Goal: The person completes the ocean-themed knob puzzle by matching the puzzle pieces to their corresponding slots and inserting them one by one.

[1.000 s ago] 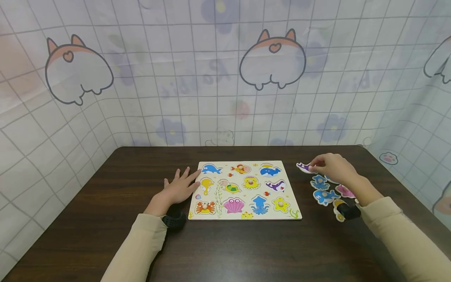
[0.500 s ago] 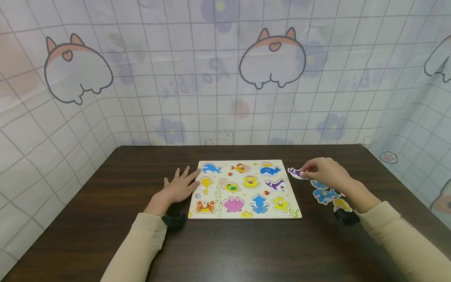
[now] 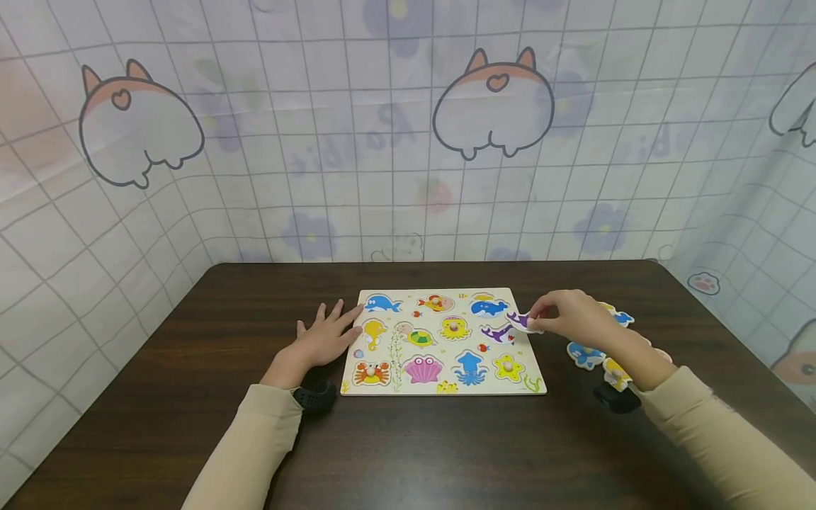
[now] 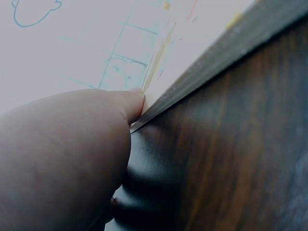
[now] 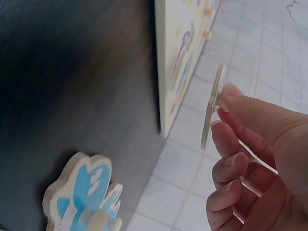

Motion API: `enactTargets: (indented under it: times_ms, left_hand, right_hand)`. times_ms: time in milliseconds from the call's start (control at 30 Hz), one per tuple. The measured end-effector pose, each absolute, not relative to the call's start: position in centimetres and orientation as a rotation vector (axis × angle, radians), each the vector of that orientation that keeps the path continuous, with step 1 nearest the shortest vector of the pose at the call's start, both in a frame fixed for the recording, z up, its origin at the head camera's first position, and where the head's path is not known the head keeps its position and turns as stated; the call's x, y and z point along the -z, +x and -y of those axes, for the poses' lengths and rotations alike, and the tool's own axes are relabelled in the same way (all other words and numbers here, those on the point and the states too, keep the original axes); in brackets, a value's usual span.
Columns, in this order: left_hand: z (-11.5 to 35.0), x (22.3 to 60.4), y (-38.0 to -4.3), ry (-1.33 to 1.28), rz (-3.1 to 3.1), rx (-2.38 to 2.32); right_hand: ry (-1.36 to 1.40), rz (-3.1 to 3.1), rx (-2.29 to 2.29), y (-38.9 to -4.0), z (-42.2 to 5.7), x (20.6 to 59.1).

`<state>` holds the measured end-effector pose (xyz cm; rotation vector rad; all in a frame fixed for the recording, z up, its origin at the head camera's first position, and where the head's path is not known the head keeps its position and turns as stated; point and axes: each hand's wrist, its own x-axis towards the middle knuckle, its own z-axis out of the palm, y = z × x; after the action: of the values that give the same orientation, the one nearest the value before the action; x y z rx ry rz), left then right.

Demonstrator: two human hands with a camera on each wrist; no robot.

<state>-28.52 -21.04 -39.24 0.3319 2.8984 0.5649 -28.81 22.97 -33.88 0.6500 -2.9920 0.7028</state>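
Observation:
A purple whale-like puzzle piece (image 3: pixel 519 321) is pinched between the thumb and fingers of my right hand (image 3: pixel 574 319). It hangs over the right edge of a cream peg puzzle board (image 3: pixel 440 389), close beside a printed purple shape (image 3: pixel 498 334) of similar look. In the right wrist view the piece (image 5: pixel 211 108) shows edge-on, held off the table. My left hand (image 3: pixel 324 338) lies with spread, straight fingers at the board's left edge, its thumb and fingertips touching the rim. In the left wrist view that hand (image 4: pixel 72 149) meets the board's edge.
Several loose sea-animal pieces lie on the dark table (image 3: pixel 414 453) under and beside my right forearm, among them a blue piece (image 3: pixel 584 355) and a yellow one (image 3: pixel 615 373). A blue piece with a knob (image 5: pixel 86 192) is near in the right wrist view. A patterned curtain (image 3: pixel 382 177) hangs behind.
My right hand has carried the purple piece leftward from the loose pieces to the board's right edge. My left hand has stayed in place.

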Motion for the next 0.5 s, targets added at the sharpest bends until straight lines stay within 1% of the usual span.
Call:
enactTargets:
  times_ms: [200,500]
  left_hand:
    - [21.0,39.2,-28.6,0.333,-2.901,-0.562]
    - [21.1,39.3,-28.6,0.328,-2.893,-0.567]
  right_hand:
    - [0.667,2.982,-0.730,-28.6,-22.4,33.9]
    - [0.669,3.053,-0.691,-28.6,-21.4,34.9]
